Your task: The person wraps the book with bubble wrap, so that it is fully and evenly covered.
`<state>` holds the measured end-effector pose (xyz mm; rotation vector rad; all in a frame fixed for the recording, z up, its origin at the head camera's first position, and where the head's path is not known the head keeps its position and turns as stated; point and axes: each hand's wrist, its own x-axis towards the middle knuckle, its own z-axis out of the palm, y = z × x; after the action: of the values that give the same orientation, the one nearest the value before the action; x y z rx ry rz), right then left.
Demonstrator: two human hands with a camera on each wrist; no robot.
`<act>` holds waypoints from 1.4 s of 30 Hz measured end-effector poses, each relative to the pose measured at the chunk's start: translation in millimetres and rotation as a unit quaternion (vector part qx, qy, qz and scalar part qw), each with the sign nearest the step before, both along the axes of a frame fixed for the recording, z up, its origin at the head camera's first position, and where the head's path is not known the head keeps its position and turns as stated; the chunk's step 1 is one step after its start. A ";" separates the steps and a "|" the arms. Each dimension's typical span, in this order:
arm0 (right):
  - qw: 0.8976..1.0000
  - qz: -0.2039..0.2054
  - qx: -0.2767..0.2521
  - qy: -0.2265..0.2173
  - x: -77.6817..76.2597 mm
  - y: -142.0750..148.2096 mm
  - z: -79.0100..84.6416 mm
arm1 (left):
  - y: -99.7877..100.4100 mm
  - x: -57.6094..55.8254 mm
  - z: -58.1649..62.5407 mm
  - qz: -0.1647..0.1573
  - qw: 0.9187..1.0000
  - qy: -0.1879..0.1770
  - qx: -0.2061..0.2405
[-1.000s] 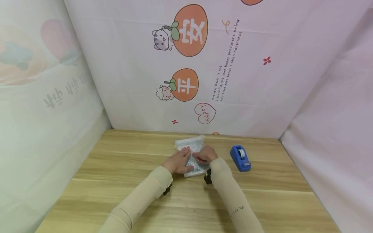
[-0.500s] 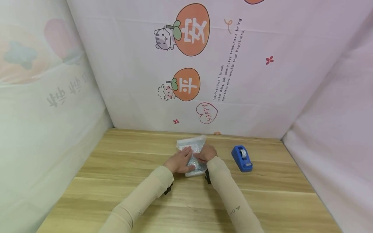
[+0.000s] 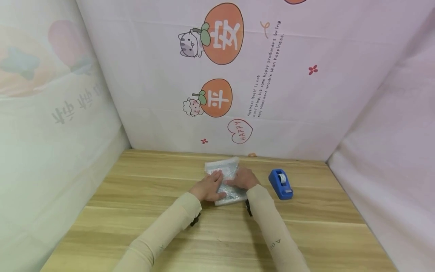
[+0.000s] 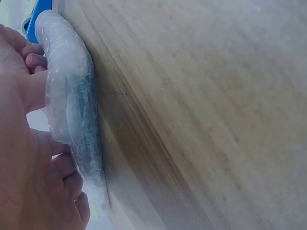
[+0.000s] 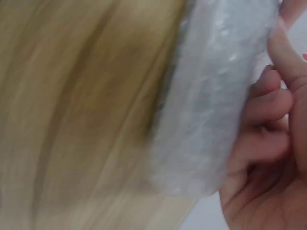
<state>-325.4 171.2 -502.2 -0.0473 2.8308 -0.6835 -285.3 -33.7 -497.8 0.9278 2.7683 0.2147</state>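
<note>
A flat bubble-wrapped package (image 3: 233, 193) lies near the back of the table. My left hand (image 3: 206, 187) rests on its left side with fingers spread. In the left wrist view, something bluish-green shows through the side of the wrap (image 4: 81, 115), beneath that hand's thumb and fingers. Over the package's right part is my right hand (image 3: 246, 178), its thumb pointing left across the wrap. The right wrist view has this hand's fingers (image 5: 264, 108) curled in above the package, with the thumb reaching onto its top; they are not wrapped round its edge.
A blue tape dispenser (image 3: 281, 185) with a roll in it stands to the right of the package. Printed white cloth (image 3: 163, 124) hangs behind the wooden table (image 3: 136, 200) and along both sides.
My right hand has slid to the right over the package, uncovering more of its lower right part. My left hand and the package stay in place.
</note>
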 end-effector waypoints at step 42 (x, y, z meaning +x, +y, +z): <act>0.980 0.168 -0.059 0.090 65.4 68.7 38.6 | -22.6 -16.8 -5.3 -0.050 0.998 -0.017 0.037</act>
<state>-260.0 239.9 -463.6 -0.6232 2.8403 -0.7983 -302.1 -56.3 -503.1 1.0673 2.6911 0.3148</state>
